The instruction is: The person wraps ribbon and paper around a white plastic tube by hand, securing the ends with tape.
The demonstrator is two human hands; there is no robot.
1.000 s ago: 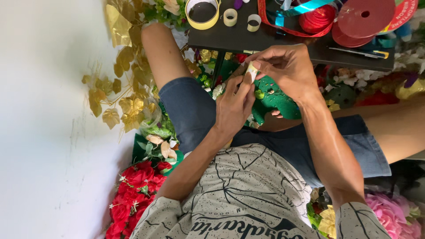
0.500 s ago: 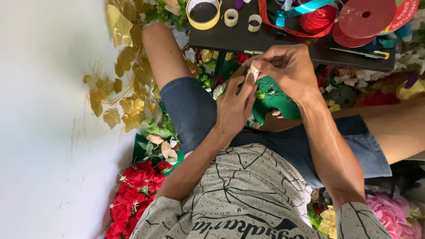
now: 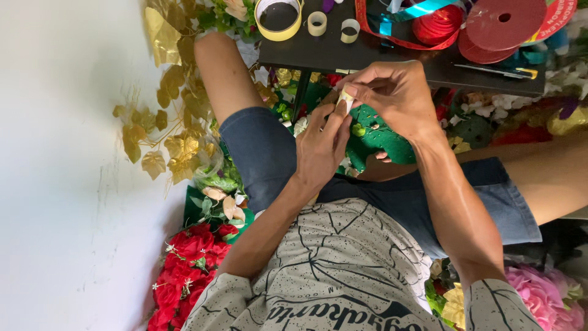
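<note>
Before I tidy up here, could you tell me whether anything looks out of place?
Nothing looks damaged or spilled. Red ribbon trails loose off its spool on the black table; both hands pinch a small pale piece.

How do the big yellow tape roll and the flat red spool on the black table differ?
The yellow tape roll is an open ring with a wide dark hollow; the red spool is a solid flat disc with only a small centre hole. The roll lies at the table's left end, the spool toward the right. Both are round and untouched by either hand.

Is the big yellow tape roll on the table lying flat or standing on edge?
Flat: the yellow tape roll shows its round opening facing up on the black table.
</note>
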